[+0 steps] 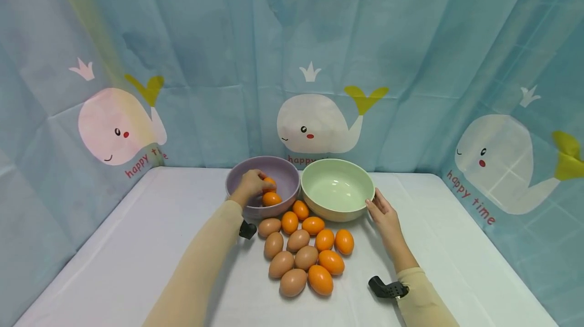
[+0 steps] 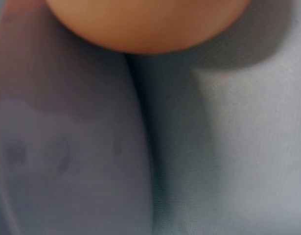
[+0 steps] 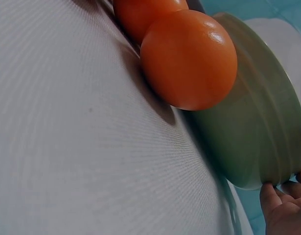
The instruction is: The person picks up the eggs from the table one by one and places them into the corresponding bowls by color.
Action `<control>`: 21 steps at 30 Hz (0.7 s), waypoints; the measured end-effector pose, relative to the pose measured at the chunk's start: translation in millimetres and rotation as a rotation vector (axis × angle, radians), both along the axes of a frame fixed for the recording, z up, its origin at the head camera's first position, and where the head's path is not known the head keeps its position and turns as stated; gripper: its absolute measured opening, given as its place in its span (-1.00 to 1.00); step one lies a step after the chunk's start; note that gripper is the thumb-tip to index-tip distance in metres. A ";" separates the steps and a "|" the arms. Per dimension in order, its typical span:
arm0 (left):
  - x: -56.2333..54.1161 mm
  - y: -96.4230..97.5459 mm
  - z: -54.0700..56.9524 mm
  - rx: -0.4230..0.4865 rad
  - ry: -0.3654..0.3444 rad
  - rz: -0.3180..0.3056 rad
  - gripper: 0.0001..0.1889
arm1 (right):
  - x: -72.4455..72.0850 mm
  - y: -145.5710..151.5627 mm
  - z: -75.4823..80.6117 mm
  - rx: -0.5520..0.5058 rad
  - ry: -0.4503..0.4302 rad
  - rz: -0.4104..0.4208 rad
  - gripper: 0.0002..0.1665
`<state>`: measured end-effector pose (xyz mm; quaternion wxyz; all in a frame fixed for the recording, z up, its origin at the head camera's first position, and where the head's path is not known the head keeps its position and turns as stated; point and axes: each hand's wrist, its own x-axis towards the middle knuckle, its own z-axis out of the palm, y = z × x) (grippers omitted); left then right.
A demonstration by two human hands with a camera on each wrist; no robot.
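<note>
Orange egg is in the purple bowl, pinched by the left hand, whose arm reaches forward over the rim. I can't tell which way its long side points. The right hand grips the green bowl.

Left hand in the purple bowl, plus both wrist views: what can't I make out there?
- Head view: the left hand covers part of the purple bowl, so what lies behind it is hidden.
- Head view: the fingers cover part of the upper orange egg.
- Left wrist view: the top edge cuts off the brown egg.
- Right wrist view: the frame edge cuts off the right hand.
</note>
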<state>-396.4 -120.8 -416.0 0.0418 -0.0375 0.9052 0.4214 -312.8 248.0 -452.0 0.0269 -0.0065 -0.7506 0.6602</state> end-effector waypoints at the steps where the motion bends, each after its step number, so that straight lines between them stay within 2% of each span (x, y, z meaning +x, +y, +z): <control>1: -0.4 0.5 0.1 -0.001 0.000 -0.003 -0.48 | 0.1 0.3 0.0 0.003 0.001 -0.004 -0.13; 9: -0.2 1.0 0.6 0.026 0.006 0.022 -0.45 | 0.2 1.3 0.8 0.011 -0.012 -0.001 -0.13; 14: 5.2 1.1 6.5 -0.009 0.131 0.083 -0.50 | -0.6 0.8 1.2 0.011 -0.005 0.001 -0.14; 17: 13.1 2.7 15.8 0.053 0.204 0.099 -0.53 | -1.5 0.8 0.7 0.006 -0.001 0.001 -0.14; 21: 33.8 3.3 31.3 0.238 0.228 0.079 -0.47 | -1.5 1.1 -0.6 0.009 -0.002 0.001 -0.15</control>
